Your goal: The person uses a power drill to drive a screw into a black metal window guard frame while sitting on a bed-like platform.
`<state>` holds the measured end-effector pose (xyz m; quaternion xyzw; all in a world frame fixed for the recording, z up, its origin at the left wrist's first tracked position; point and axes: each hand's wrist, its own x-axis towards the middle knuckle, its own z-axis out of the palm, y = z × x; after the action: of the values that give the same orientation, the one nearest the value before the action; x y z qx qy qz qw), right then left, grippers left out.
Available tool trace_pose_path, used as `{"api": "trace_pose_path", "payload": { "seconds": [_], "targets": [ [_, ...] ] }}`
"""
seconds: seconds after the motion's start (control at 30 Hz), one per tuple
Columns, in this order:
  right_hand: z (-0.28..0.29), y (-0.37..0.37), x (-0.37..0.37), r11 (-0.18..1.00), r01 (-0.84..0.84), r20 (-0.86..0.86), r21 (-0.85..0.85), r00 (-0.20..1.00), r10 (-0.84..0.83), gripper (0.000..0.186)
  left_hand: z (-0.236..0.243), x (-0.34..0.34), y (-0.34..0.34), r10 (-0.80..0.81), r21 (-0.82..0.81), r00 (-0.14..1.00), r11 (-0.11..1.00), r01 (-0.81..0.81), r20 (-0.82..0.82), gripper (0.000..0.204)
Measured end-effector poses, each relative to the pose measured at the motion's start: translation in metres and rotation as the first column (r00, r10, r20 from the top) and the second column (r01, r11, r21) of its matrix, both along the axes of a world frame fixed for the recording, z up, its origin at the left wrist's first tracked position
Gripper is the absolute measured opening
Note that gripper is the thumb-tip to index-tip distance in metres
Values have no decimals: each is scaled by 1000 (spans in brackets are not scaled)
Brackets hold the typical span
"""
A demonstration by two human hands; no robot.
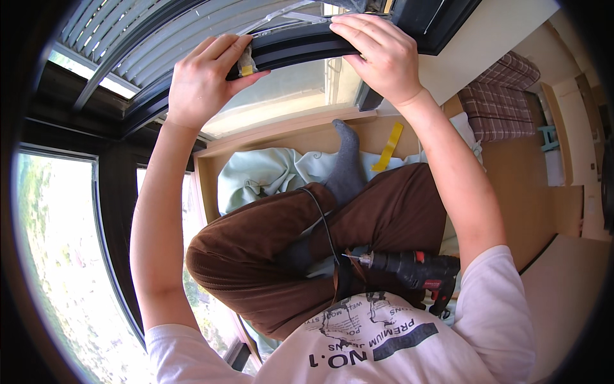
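Observation:
A black window frame curves across the top of the head view. My left hand is closed round its left part, fingers over the top and thumb along the lower edge. Beside those fingers sits a small clear-and-yellow piece on the frame; I cannot tell what it is. Farther right, my right hand grips the same frame, fingers laid over its upper edge and thumb below. A thin metal stay arm shows behind the frame between my hands.
A power drill lies by my lap, its bit pointing left. A yellow strip rests near my socked foot on pale green cloth. Bright window glass stands at left. Plaid fabric lies at far right.

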<state>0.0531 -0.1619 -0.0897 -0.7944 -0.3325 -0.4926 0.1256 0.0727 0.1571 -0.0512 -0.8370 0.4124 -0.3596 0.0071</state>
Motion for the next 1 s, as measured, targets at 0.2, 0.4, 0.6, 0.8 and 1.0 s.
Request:
{"api": "trace_pose_path", "payload": {
  "seconds": [0.2, 0.4, 0.6, 0.8, 1.0],
  "targets": [
    [16, -9, -14, 1000, 15, -15, -24, 1000, -15, 51, 0, 7, -7, -26, -15, 998, 1000, 27, 52, 56],
    [8, -72, -159, 994, 67, -401, 90, 916, -25, 41, -10, -15, 1, -10, -88, 973, 996, -11, -231, 59],
    [-80, -229, -404, 476, 820, -927, 317, 160, 340, 45, 14, -30, -14, 2, -87, 992, 996, -13, -124, 61],
    [-114, -197, -527, 270, 928, -235, 259, -211, 949, 90, 8, -15, -5, -19, -99, 986, 995, 3, -166, 61],
    [-132, -171, -517, 155, 897, -36, 414, -154, 987, 78, 11, -17, -10, 17, -66, 992, 998, -25, -127, 61]
  ]
}}
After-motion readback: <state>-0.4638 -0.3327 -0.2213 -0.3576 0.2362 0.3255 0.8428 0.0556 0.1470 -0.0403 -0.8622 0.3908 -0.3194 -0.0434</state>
